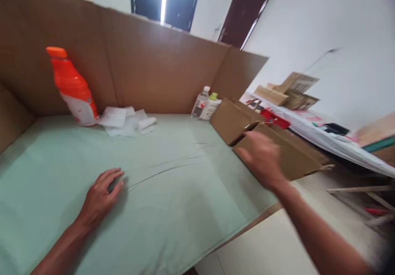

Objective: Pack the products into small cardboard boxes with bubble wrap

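My left hand point(101, 190) lies on the pale green cloth point(173, 209), with its thumb apart from its fingers and nothing in it. Over at the right, my right hand point(262, 153) is in front of the low cardboard side wall point(290, 151), near a split in it. Motion smears its fingers, so I cannot make out whether it touches the cardboard or holds anything. Ahead of my left hand are some crumpled white sheets point(117, 118) and an orange bottle point(74, 89) with a white label.
A tall cardboard wall point(160, 65) runs along the back. Before its right end stand a clear bottle point(200, 103) and a white bottle with a green cap point(211, 107). Beyond the side wall, another table point(327, 143) bears boxes point(293, 92) and a red object point(274, 118).
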`<state>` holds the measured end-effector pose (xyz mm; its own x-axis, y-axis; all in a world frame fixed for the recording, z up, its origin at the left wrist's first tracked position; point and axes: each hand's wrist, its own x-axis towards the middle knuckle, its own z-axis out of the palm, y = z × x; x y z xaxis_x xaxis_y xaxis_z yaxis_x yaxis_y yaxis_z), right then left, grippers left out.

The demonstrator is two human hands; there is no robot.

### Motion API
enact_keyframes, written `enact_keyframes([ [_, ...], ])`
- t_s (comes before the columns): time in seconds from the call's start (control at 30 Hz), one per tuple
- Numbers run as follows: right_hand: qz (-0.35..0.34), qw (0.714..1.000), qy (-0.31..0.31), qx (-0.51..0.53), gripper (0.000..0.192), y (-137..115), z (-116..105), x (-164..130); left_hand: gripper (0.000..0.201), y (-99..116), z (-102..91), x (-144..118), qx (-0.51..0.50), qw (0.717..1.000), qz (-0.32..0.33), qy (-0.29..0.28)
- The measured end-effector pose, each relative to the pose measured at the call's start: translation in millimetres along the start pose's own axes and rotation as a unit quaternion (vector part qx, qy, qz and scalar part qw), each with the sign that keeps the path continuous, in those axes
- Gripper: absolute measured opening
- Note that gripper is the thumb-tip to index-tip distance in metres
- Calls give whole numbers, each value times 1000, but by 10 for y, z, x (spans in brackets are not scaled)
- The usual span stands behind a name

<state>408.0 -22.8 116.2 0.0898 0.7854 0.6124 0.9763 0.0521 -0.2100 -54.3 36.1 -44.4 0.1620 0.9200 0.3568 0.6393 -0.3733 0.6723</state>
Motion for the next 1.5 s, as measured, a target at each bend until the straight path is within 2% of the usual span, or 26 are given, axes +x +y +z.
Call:
enact_keyframes([
  [0.03, 17, 999, 26, -29, 51, 260, -130, 59, 39, 30, -30, 15, -5, 1000, -25, 12],
  [0.1, 63, 978, 61, -189, 55, 765, -337, 145, 39, 66, -69, 40, -18, 997, -61, 37],
  [0.13, 110, 964, 34, -241, 51, 990, -418, 174, 39, 75, -81, 48, -25, 996, -72, 46],
  [0.17, 173, 949, -9, -262, 50, 1183, -487, 196, 39, 80, -90, 52, -33, 995, -82, 52],
  [0.2, 206, 942, -44, -263, 48, 1335, -545, 211, 39, 81, -94, 57, -41, 994, -89, 54],
  [0.23, 226, 937, -76, -253, 46, 1442, -591, 216, 39, 79, -94, 63, -48, 993, -94, 56],
  [0.3, 214, 946, -101, -223, 38, 1506, -644, 189, 39, 69, -93, 85, -60, 991, -98, 63],
  [0.37, 182, 957, -91, -208, 30, 1380, -652, 91, 39, 62, -106, 109, -67, 990, -101, 70],
  [0.43, 130, 968, -68, -203, 28, 1090, -632, -67, 39, 72, -145, 121, -70, 989, -109, 72],
  [0.5, 40, 979, -40, -198, 31, 671, -598, -231, 40, 112, -208, 112, -74, 988, -119, 67],
  [0.57, -79, 982, -5, -173, 34, 162, -542, -337, 41, 187, -284, 79, -81, 987, -130, 55],
  [0.67, -219, 972, 9, -84, 26, -673, -390, -335, 43, 346, -413, -23, -92, 986, -138, 34],
  [0.77, -282, 959, -30, 23, 21, -1418, -208, -224, 47, 475, -558, -197, -86, 989, -114, 26],
  [0.83, -313, 942, -41, 110, 17, -1743, -121, -167, 51, 495, -664, -349, -82, 991, -100, 25],
  [0.9, -326, 927, -22, 185, 13, -1860, -52, -157, 54, 451, -767, -515, -79, 991, -107, 26],
  [0.97, -268, 932, 25, 241, 18, -1777, 43, -205, 56, 356, -846, -668, -73, 989, -129, 27],
  [1.03, -121, 949, 53, 287, 15, -1575, 193, -317, 60, 239, -874, -774, -71, 986, -151, 26],
  [1.07, -34, 949, 38, 312, 14, -1465, 287, -397, 63, 183, -862, -801, -74, 984, -161, 24],
  [1.13, 116, 923, -54, 362, 24, -1285, 493, -593, 69, 97, -782, -802, -96, 980, -175, 18],
  [1.2, 204, 877, -165, 403, 38, -1206, 691, -798, 73, 65, -646, -746, -136, 976, -171, 8],
  [1.27, 253, 842, -227, 418, 48, -1229, 854, -946, 70, 88, -496, -664, -175, 972, -157, -5],
  [1.37, 284, 832, -242, 412, 58, -1379, 1019, -948, 60, 176, -342, -522, -197, 966, -165, 15],
  [1.5, 219, 812, -260, 474, 63, -1636, 1235, -590, 60, 234, -345, -275, -175, 959, -212, 65],
])
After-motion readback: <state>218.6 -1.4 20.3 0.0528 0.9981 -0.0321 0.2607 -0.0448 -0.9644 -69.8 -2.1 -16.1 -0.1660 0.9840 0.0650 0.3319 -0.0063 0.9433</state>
